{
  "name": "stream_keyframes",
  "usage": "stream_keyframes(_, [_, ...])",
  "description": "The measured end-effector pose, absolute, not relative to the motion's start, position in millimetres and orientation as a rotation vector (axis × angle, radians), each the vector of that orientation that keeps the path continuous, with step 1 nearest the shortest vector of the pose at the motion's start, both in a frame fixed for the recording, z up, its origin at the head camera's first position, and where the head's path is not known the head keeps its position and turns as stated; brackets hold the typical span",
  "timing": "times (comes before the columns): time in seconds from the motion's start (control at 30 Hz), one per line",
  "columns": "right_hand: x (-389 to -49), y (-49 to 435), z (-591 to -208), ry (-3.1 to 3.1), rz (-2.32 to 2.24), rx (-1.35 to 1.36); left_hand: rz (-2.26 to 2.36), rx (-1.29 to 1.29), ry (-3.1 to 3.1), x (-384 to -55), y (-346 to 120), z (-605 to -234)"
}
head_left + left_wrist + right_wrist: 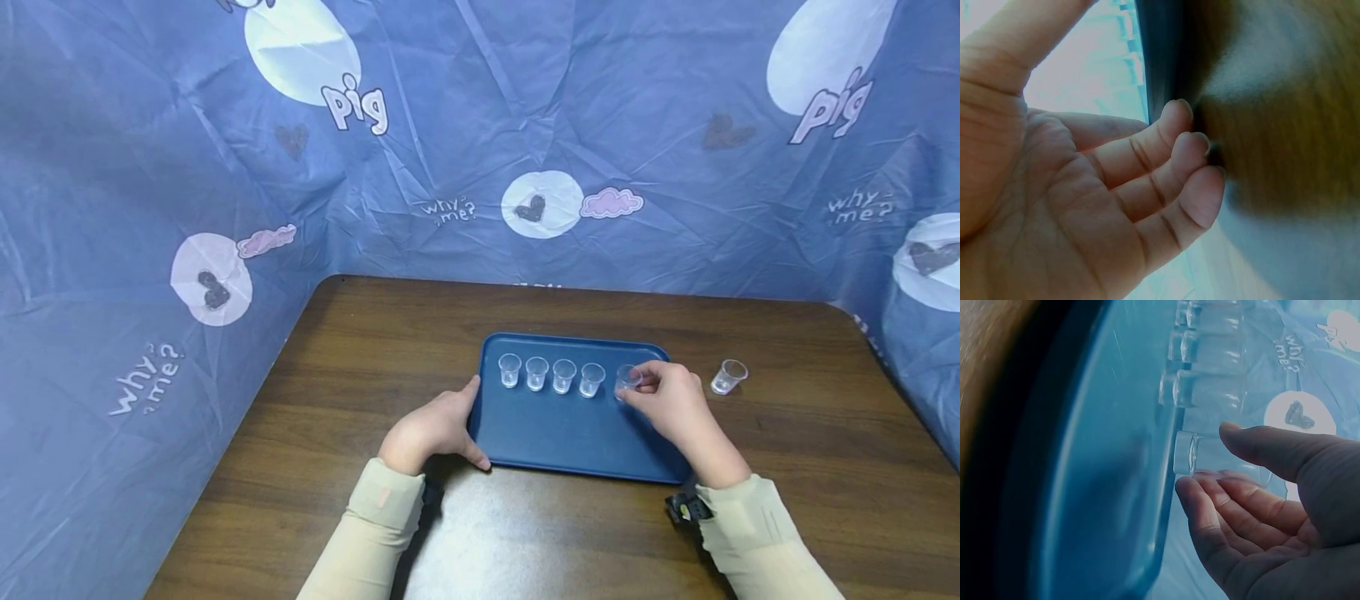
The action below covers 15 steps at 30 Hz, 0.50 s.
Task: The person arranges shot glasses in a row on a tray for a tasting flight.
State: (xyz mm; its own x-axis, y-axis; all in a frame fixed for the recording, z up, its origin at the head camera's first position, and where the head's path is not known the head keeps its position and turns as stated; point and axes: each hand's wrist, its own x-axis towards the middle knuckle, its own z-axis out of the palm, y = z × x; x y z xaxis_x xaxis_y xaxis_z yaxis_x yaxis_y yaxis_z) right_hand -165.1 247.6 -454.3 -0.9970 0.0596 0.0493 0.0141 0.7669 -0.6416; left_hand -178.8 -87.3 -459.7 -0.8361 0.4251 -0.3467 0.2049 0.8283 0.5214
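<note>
A blue tray [555, 433] lies on the table, with several small clear plastic cups [564, 377] standing upright in a row along its far side. At the right end of that row is another clear cup [1229, 455], upright on the tray. My right hand [671, 404] holds this cup between thumb and fingers. My left hand [438, 429] rests at the tray's left edge, thumb by the near corner and fingers along the side. In the left wrist view the fingers [1160, 156] look relaxed and slightly bent, touching or close to the tabletop.
One more clear cup [729, 377] stands on the wooden table [360, 367], to the right of the tray and past my right hand. A blue printed cloth [450, 125] hangs behind the table and along its sides.
</note>
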Motion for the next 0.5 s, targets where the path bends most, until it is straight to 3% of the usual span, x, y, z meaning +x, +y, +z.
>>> stream_keyframes(0.5, [-170.1,239.9,-459.5,-2.929,1.070,-0.082,0.645,0.468,2.550,-178.7,-87.7,-459.2])
